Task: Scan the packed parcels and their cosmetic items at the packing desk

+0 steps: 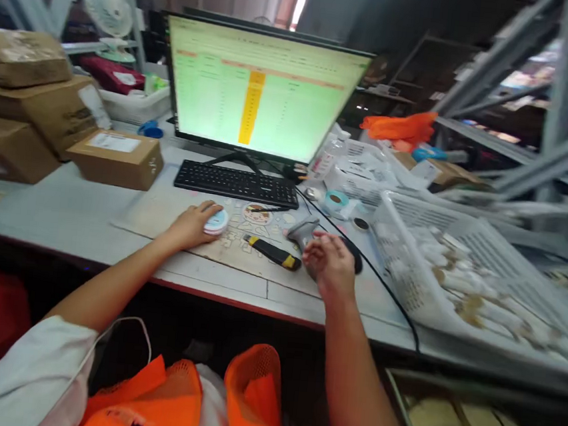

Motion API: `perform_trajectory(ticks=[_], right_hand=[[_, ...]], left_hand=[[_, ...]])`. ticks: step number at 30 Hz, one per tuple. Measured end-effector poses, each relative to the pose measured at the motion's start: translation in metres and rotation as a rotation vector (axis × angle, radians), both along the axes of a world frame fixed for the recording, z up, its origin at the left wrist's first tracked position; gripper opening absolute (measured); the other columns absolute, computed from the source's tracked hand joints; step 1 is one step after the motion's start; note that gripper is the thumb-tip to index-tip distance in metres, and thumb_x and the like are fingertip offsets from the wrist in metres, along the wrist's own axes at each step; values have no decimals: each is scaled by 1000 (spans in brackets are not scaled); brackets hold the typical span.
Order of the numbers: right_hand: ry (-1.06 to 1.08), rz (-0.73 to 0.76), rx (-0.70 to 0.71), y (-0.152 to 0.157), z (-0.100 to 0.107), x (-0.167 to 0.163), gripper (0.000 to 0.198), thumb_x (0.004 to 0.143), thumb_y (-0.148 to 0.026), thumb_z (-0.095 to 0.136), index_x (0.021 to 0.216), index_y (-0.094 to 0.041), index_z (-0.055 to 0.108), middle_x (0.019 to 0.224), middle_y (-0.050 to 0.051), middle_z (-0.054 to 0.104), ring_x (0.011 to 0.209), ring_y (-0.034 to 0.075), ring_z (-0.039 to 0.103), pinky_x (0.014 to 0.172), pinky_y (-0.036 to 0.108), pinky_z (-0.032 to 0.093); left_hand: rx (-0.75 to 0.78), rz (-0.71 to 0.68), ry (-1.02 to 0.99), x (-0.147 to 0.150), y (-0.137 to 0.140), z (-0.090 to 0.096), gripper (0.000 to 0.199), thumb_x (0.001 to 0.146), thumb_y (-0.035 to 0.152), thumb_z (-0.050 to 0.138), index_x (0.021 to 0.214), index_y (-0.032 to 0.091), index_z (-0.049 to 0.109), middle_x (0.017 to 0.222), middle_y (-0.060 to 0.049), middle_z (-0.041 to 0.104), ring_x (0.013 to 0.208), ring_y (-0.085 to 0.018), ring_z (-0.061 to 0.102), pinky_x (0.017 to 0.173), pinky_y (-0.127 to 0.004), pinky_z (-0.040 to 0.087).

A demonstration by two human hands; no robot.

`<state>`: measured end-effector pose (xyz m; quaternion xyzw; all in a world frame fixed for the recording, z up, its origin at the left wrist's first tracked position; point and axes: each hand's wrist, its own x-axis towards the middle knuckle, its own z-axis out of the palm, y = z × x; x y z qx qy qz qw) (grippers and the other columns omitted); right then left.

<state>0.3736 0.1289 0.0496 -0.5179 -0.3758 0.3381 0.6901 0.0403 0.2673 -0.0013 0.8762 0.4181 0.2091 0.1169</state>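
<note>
My left hand curls round a small round item with a pale blue top and a pale, striped side, resting on the desk mat. Slightly blurred, my right hand hovers by a grey handheld barcode scanner, its fingers bent and loosely apart. The scanner's lower end is partly hidden by that hand. Just beyond it, a black computer mouse shows in part. Between my hands lies a black and yellow utility knife. A thin black pen lies behind the knife.
A keyboard sits before a lit monitor. Cardboard boxes are at left. A white plastic basket of wrapped items fills the right side. A black cable crosses the desk near a teal roll.
</note>
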Motion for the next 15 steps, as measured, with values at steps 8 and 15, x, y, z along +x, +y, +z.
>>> perform_trajectory(ticks=[8, 15], right_hand=[[-241, 464, -123, -4, -53, -130, 35, 87, -54, 72, 100, -21, 70, 72, 1, 66, 58, 14, 61, 56, 28, 55], [-345, 592, -375, -16, -74, -141, 48, 82, -62, 73, 112, -24, 69, 91, 7, 74, 76, 25, 73, 62, 35, 65]], left_hand=[[53, 65, -351, -68, -10, -9, 80, 72, 33, 85, 145, 19, 54, 149, -15, 51, 134, -31, 55, 117, -42, 44], [412, 935, -319, -305, -197, 47, 80, 89, 56, 65, 146, 3, 46, 145, -15, 53, 134, -22, 53, 112, -37, 43]])
